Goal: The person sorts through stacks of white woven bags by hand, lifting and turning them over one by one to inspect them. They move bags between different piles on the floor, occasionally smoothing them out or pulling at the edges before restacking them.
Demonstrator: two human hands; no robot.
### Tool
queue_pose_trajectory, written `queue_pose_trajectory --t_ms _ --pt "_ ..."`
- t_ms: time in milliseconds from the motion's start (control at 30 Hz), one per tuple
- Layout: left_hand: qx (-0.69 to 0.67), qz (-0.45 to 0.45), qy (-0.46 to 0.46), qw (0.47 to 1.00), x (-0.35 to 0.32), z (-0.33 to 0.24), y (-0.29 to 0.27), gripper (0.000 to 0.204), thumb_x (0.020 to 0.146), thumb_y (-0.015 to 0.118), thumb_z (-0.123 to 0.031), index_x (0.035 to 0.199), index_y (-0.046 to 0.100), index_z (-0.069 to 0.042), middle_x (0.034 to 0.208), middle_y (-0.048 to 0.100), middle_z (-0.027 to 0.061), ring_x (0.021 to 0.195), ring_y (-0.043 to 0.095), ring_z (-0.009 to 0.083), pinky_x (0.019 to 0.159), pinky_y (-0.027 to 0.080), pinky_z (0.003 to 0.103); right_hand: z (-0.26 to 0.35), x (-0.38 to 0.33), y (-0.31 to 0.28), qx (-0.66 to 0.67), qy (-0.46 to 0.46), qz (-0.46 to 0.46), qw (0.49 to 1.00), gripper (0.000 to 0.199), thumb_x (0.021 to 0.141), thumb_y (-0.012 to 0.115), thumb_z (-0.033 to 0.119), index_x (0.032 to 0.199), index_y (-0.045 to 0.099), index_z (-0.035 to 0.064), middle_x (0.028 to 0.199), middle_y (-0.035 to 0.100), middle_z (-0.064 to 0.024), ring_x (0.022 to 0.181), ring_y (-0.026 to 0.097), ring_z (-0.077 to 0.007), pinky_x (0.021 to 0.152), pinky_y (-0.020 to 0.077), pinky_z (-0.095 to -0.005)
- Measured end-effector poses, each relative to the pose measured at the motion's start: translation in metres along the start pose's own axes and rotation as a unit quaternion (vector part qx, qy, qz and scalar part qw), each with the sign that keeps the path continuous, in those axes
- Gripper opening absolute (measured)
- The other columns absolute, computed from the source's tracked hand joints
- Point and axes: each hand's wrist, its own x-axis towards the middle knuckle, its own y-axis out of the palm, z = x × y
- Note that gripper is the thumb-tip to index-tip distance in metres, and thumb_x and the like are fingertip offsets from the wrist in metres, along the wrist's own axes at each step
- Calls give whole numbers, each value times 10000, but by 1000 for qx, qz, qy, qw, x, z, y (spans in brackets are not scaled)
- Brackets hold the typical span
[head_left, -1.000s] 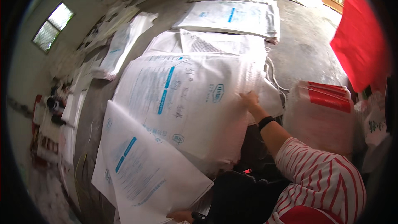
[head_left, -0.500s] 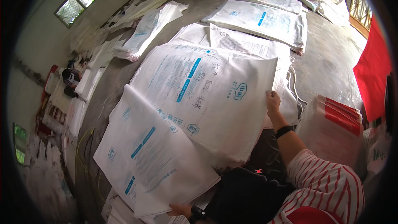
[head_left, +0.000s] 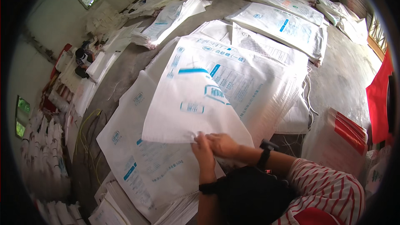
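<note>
A white woven sack (head_left: 183, 116) with blue print is lifted by its near edge, curving up off a stack of like sacks (head_left: 266, 79). My left hand (head_left: 203, 152) is closed on that edge, fingers pinching it near its middle. Right beside it, touching, my right hand (head_left: 224, 145) is closed on the same edge; its fingertips are partly hidden. Under the raised sack and to its left, another white sack (head_left: 121, 137) lies flat on a second pile. Dark bands circle both my wrists.
Stacked sacks (head_left: 279, 25) lie on the concrete floor at the back right, with a slanted pile (head_left: 171, 21) at the back left. Sacks with red panels (head_left: 337, 141) stand at my right. A person (head_left: 83, 60) sits far left. A yellow cord (head_left: 85, 137) lies on the floor.
My right hand has swung left from the stack's right side to meet my left hand. My left hand has risen from the lower edge. The top sack's near edge is now lifted and folded over.
</note>
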Motion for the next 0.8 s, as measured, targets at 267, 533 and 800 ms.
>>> queue_pose_trajectory --t_ms 267,533,800 --pt "-18 -334 152 930 -24 43 -168 457 952 576 -290 1206 507 84 1137 608 216 992 628 342 855 527 422 -20 -26 -28 25 154 -67 986 204 855 677 155 1037 674 62 1025 622 -149 972 591 -347 868 492 -416" --pt "548 -326 17 770 -84 66 -280 467 698 747 -12 1117 550 46 1032 658 248 988 628 451 865 504 490 -156 -114 -67 -216 460 -207 836 290 861 634 188 1120 644 59 1109 617 -185 1113 548 -358 949 447 -454" --pt "187 -495 -72 846 -89 210 -441 394 722 724 -114 1059 604 50 985 667 210 879 662 360 742 531 439 -202 -143 -105 -244 643 -315 655 541 790 708 272 1259 582 32 1130 613 -247 1150 559 -380 971 470 -453"
